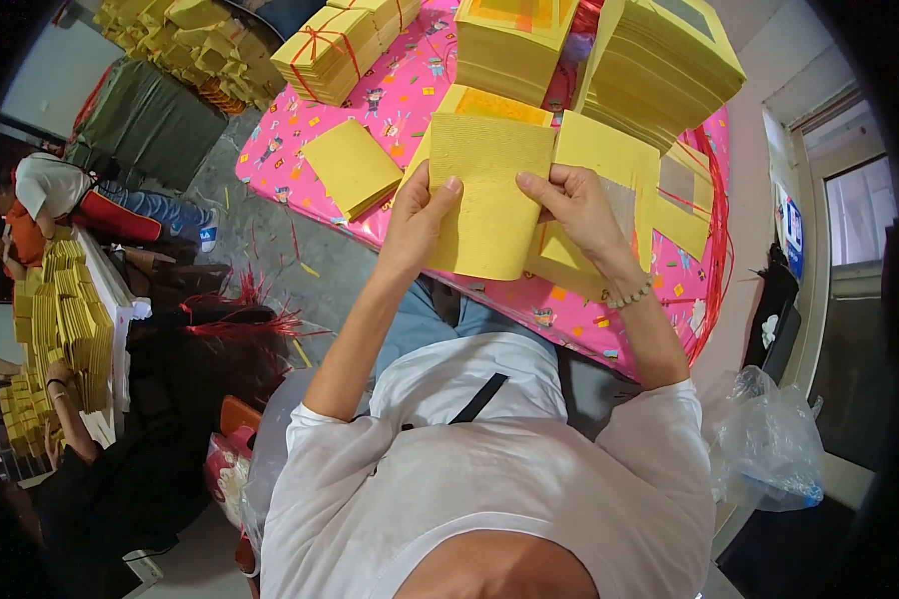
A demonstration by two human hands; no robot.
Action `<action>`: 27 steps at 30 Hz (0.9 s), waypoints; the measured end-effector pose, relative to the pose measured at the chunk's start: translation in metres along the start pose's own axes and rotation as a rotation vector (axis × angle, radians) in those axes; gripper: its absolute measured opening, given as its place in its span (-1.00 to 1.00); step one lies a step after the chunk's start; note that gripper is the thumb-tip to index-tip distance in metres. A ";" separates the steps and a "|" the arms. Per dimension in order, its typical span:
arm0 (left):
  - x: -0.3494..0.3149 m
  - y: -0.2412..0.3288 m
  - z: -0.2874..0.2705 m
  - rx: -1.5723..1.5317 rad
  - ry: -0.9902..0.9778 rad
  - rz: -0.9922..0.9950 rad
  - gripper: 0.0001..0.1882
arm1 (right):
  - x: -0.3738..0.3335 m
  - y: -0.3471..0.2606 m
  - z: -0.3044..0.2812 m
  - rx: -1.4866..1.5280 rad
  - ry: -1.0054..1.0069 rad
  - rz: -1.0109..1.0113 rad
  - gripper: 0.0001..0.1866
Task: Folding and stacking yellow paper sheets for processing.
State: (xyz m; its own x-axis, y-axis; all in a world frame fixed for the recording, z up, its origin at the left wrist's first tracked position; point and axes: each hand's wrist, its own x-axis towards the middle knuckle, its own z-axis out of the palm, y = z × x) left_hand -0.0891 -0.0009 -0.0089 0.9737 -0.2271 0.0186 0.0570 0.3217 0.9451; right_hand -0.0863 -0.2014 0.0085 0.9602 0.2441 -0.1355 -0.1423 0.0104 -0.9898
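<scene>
In front of my chest, over the near edge of the table, I hold a sheet of rough yellow paper (491, 205) upright. My left hand (417, 222) pinches its left side, thumb on the face towards me. The right side is gripped by my right hand (586, 212), with the thumb in front and fingers curled behind. The sheet's lower part bows slightly; whether it is a single layer I cannot tell. Behind and right of it lies yellow paper with a silver patch (621, 205). A thin stack of yellow paper (350, 168) rests left of my hands.
Tall yellow paper stacks (514, 62) stand at the table's far side, near a string-tied bundle (315, 57). Red string (717, 240) hangs at the right edge of the pink patterned tablecloth (295, 190). At left, people work beside another table (105, 290) heaped with yellow bundles.
</scene>
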 end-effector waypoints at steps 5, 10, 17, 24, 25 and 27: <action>0.001 0.002 -0.002 0.010 0.031 -0.001 -0.66 | 0.000 -0.001 0.004 0.001 0.007 0.019 -0.70; 0.005 0.006 -0.004 0.012 0.032 0.028 -0.65 | 0.006 0.007 0.001 -0.046 -0.063 0.020 -0.67; 0.011 0.008 -0.012 0.049 0.065 0.096 -0.65 | 0.009 0.001 0.009 -0.148 -0.133 0.076 -0.67; 0.017 0.004 -0.021 0.057 0.110 0.158 -0.66 | 0.013 -0.002 0.017 -0.138 -0.135 0.082 -0.68; 0.017 0.005 -0.023 0.057 0.116 0.159 -0.66 | 0.013 -0.003 0.018 -0.154 -0.155 0.118 -0.67; 0.018 0.009 -0.023 0.037 0.102 0.129 -0.67 | 0.015 0.003 0.015 -0.163 -0.169 0.090 -0.67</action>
State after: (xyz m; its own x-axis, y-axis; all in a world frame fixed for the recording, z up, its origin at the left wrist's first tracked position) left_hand -0.0657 0.0195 -0.0075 0.9899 -0.0904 0.1092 -0.0765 0.3080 0.9483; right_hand -0.0761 -0.1836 0.0047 0.8897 0.3957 -0.2276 -0.1718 -0.1716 -0.9701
